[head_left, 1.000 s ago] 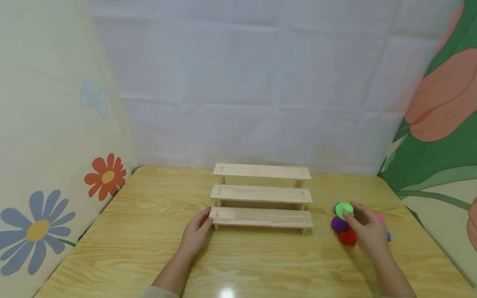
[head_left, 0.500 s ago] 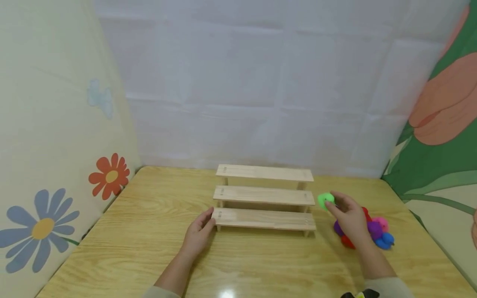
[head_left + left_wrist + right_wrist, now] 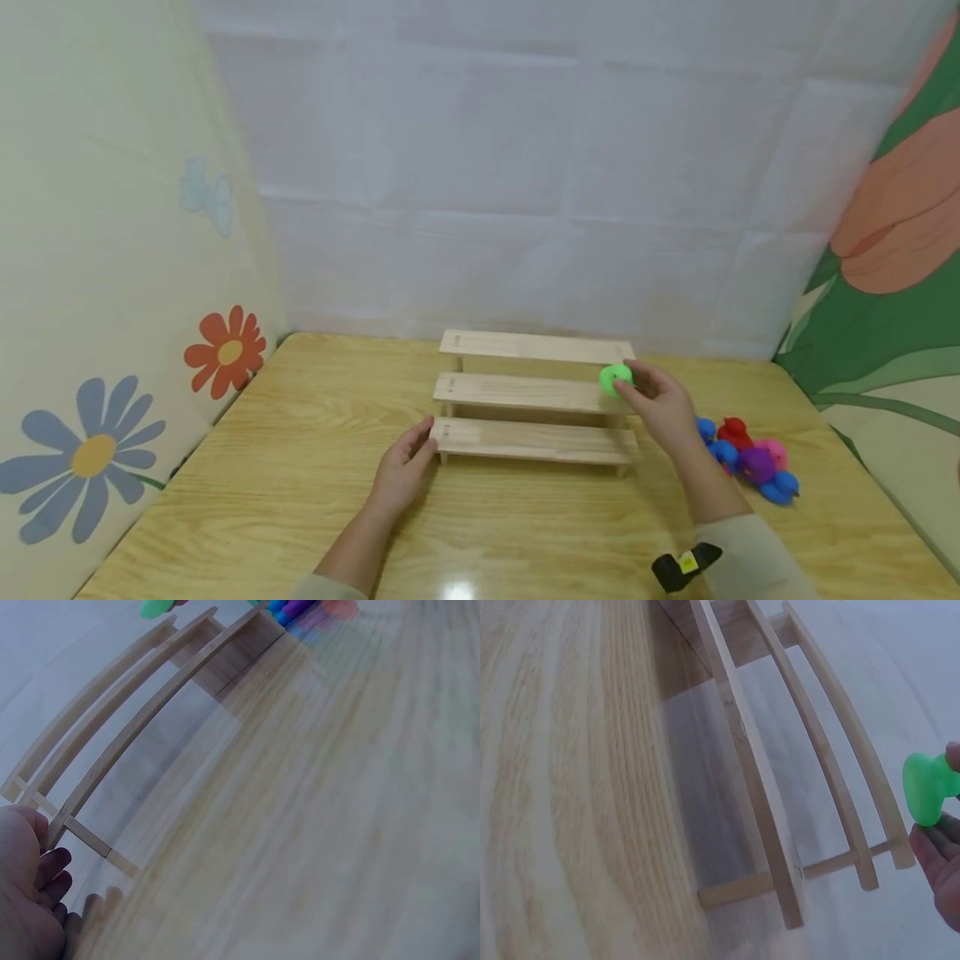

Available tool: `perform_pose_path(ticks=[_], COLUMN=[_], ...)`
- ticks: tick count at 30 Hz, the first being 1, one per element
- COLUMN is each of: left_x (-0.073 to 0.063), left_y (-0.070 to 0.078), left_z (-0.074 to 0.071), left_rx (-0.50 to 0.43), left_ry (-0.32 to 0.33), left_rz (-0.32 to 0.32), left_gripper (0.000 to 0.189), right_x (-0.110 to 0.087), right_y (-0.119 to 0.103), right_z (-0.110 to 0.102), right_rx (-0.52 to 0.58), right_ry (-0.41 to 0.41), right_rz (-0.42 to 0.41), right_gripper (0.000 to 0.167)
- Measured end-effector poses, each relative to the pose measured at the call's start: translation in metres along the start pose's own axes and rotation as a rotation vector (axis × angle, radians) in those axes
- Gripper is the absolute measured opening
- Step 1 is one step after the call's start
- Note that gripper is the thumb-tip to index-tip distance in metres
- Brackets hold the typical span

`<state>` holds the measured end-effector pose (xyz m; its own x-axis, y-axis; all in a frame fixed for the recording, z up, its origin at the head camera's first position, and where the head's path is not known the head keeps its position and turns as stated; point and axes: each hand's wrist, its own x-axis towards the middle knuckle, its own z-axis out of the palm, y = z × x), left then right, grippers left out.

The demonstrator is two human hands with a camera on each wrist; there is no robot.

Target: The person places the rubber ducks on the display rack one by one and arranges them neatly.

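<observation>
A three-step wooden display rack (image 3: 534, 437) stands on the table. My left hand (image 3: 405, 468) holds the left end of its lowest step, with thumb and fingers at the board's edge; in the left wrist view the fingers of the left hand (image 3: 30, 881) curl beside that board end. My right hand (image 3: 660, 406) pinches a small green rubber duck (image 3: 613, 380) between thumb and fingers, above the right end of the middle step. Seen from the right wrist, the green duck (image 3: 924, 787) is held clear of the boards.
Right of the rack lies a cluster of small rubber ducks, among them a red duck (image 3: 734, 433), a purple duck (image 3: 757, 466), a pink one and several blue ones. A white cloth backdrop (image 3: 480, 167) hangs behind the table (image 3: 510, 533). A black device (image 3: 684, 567) sits at my right sleeve.
My right hand has lifted the green duck from the cluster and carried it leftward to the rack's right end. The left hand stays at the lowest step.
</observation>
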<state>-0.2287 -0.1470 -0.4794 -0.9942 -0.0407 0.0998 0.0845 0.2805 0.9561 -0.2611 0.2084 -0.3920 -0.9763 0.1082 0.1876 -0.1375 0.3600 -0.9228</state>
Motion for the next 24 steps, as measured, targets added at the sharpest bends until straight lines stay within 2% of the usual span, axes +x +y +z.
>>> perform_pose_path(ticks=[3, 5, 13, 20, 24], left_x=[-0.001, -0.002, -0.003, -0.005, -0.006], left_y=[0.000, 0.001, 0.005, 0.006, 0.007], left_z=[0.000, 0.000, 0.000, -0.001, 0.000], left_rx=[0.016, 0.023, -0.008, -0.024, -0.028], left_ry=[0.007, 0.015, -0.009, -0.007, -0.004], left_rz=[0.051, 0.060, -0.035, -0.036, -0.037], left_gripper=[0.048, 0.048, 0.047, 0.047, 0.047], right_x=[0.005, 0.008, 0.017, 0.027, 0.031], right_y=[-0.004, -0.007, -0.016, -0.025, -0.030], right_z=[0.006, 0.009, 0.025, 0.041, 0.052], right_rx=[0.014, 0.023, 0.045, 0.036, 0.059], right_ry=[-0.015, -0.031, -0.058, -0.085, -0.129], right_rz=[-0.007, -0.016, -0.048, -0.061, -0.062], right_gripper=[0.045, 0.045, 0.042, 0.043, 0.044])
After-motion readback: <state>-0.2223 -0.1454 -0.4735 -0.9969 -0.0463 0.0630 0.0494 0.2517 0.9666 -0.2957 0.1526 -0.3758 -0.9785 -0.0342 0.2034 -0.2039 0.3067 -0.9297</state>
